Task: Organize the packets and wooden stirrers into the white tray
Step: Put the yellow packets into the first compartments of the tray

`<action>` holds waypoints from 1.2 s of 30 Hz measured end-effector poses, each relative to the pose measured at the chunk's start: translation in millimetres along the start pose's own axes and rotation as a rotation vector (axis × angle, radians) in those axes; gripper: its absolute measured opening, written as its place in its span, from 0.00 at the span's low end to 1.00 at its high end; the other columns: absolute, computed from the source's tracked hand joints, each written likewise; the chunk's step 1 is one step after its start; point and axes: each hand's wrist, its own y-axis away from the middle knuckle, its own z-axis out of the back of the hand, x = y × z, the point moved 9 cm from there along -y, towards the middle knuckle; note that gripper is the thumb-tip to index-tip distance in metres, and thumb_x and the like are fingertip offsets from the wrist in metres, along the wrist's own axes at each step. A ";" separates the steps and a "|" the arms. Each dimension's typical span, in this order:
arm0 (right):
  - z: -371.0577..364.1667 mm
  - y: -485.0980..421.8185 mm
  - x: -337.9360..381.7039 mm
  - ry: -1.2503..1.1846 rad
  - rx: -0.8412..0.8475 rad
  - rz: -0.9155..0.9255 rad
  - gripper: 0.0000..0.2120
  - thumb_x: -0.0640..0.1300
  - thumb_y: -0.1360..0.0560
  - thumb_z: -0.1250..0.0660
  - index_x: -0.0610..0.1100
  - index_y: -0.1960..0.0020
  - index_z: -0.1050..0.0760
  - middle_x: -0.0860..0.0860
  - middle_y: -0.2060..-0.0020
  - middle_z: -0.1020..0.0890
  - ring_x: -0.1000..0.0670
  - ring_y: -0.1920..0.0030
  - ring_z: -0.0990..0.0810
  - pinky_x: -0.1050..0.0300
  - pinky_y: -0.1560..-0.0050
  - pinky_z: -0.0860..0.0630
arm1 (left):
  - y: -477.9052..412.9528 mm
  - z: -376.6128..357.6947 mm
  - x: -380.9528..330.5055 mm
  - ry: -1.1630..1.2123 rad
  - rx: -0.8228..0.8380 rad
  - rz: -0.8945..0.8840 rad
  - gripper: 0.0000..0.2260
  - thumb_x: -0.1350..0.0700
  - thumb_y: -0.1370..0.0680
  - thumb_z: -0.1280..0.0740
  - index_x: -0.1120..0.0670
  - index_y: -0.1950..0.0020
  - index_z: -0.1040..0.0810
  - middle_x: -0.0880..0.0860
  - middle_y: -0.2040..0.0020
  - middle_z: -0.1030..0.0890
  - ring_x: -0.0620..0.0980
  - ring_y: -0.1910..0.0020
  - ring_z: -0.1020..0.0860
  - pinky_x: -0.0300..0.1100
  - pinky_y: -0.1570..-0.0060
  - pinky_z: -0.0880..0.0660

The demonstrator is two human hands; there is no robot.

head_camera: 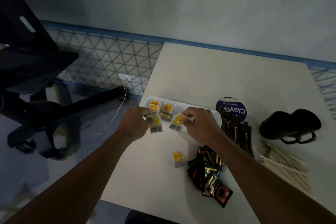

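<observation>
The left tea bag, pinched at the left hand's fingertips, is smeared, perhaps two bags. The right hand's fingers hide the right tea bag's top and the white tray's near rim. Well right of them, the wooden stirrers blur together.

The single head camera looks forward and down, close over the table, toward the wall.

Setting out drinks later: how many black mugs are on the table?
2. One black mug sits near the white table's right edge; the second black mug is right beside it.
</observation>
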 end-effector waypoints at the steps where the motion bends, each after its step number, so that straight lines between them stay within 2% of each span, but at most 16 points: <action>1: 0.8 -5.1 2.6 -0.021 0.001 -0.014 0.05 0.46 0.24 0.32 0.49 0.51 0.19 0.53 0.57 0.16 0.48 0.54 0.19 0.53 0.53 0.23 | -6.1 6.0 -1.0 -0.024 -0.007 -0.007 0.08 0.54 0.25 0.28 0.53 0.47 0.15 0.51 0.52 0.15 0.46 0.58 0.22 0.37 0.61 0.32; 4: -1.2 -17.7 15.5 -0.049 0.020 -0.021 0.04 0.44 0.24 0.33 0.47 0.52 0.20 0.51 0.59 0.17 0.46 0.55 0.21 0.57 0.58 0.28 | -24.5 19.1 1.4 -0.062 -0.020 -0.006 0.08 0.53 0.25 0.28 0.52 0.47 0.15 0.51 0.52 0.15 0.46 0.56 0.22 0.37 0.56 0.30; 7: -12.6 -28.1 23.8 -0.060 0.072 -0.045 0.05 0.43 0.24 0.35 0.42 0.54 0.22 0.46 0.61 0.19 0.43 0.56 0.22 0.55 0.62 0.31 | -40.5 23.4 6.1 -0.056 0.006 0.005 0.07 0.54 0.25 0.29 0.51 0.48 0.15 0.51 0.55 0.16 0.47 0.57 0.22 0.37 0.58 0.31; 10: -29.8 -36.4 21.7 -0.087 0.124 -0.114 0.08 0.45 0.23 0.35 0.43 0.58 0.25 0.47 0.64 0.21 0.43 0.58 0.22 0.55 0.66 0.34 | -53.1 22.1 7.7 -0.069 0.032 -0.013 0.06 0.55 0.24 0.30 0.51 0.49 0.15 0.50 0.58 0.17 0.47 0.60 0.22 0.37 0.60 0.31; 14: -52.0 -47.5 8.7 -0.151 0.177 -0.241 0.09 0.49 0.24 0.36 0.47 0.61 0.28 0.50 0.65 0.22 0.46 0.63 0.23 0.57 0.66 0.31 | -68.3 15.8 7.6 -0.098 0.066 -0.053 0.07 0.55 0.23 0.31 0.53 0.49 0.15 0.53 0.54 0.16 0.49 0.57 0.20 0.38 0.59 0.29; 18: -56.9 -54.2 0.1 -0.142 0.184 -0.322 0.09 0.49 0.24 0.37 0.47 0.60 0.27 0.48 0.66 0.21 0.44 0.63 0.21 0.57 0.66 0.29 | -83.2 6.2 17.0 -0.112 0.111 -0.058 0.06 0.56 0.24 0.31 0.52 0.49 0.16 0.53 0.55 0.16 0.50 0.58 0.20 0.41 0.59 0.27; 21: -52.9 -59.2 -0.7 -0.106 0.160 -0.335 0.07 0.49 0.23 0.37 0.50 0.60 0.28 0.47 0.62 0.20 0.45 0.60 0.21 0.58 0.67 0.30 | -92.1 2.2 23.8 -0.132 0.128 -0.063 0.06 0.55 0.24 0.31 0.51 0.49 0.16 0.53 0.55 0.16 0.52 0.56 0.19 0.43 0.56 0.23; 24: -51.7 -63.5 2.3 -0.005 0.125 -0.302 0.03 0.46 0.24 0.39 0.51 0.54 0.27 0.46 0.54 0.19 0.43 0.53 0.22 0.55 0.61 0.28 | -97.1 -2.8 23.2 -0.177 0.148 -0.106 0.06 0.56 0.24 0.31 0.51 0.49 0.16 0.52 0.56 0.16 0.51 0.56 0.19 0.42 0.59 0.24; 27: -53.2 -62.4 7.2 0.097 0.103 -0.270 0.08 0.47 0.25 0.41 0.53 0.47 0.28 0.42 0.49 0.19 0.38 0.47 0.23 0.48 0.49 0.24 | -98.0 -13.0 19.9 -0.242 0.199 -0.147 0.08 0.58 0.25 0.31 0.50 0.50 0.16 0.53 0.56 0.16 0.54 0.55 0.18 0.46 0.57 0.21; 31: -60.3 -58.4 15.4 0.217 0.160 -0.216 0.09 0.47 0.26 0.39 0.51 0.46 0.29 0.42 0.47 0.20 0.36 0.45 0.23 0.48 0.49 0.24 | -95.3 -27.7 19.6 -0.346 0.256 -0.172 0.11 0.60 0.26 0.33 0.50 0.46 0.16 0.56 0.52 0.18 0.57 0.53 0.19 0.46 0.58 0.22; 34: -66.5 -56.5 17.7 0.254 0.195 -0.214 0.03 0.46 0.24 0.38 0.51 0.52 0.31 0.44 0.48 0.20 0.39 0.46 0.23 0.49 0.50 0.24 | -93.9 -37.8 22.6 -0.410 0.277 -0.174 0.12 0.60 0.25 0.33 0.52 0.43 0.18 0.57 0.48 0.19 0.58 0.50 0.19 0.49 0.53 0.20; 36: -69.7 -56.9 17.5 0.265 0.188 -0.222 0.02 0.46 0.24 0.37 0.51 0.52 0.27 0.45 0.48 0.19 0.41 0.48 0.21 0.48 0.50 0.22 | -92.8 -41.5 22.5 -0.446 0.297 -0.183 0.12 0.59 0.24 0.34 0.53 0.42 0.18 0.58 0.47 0.20 0.59 0.50 0.19 0.48 0.53 0.21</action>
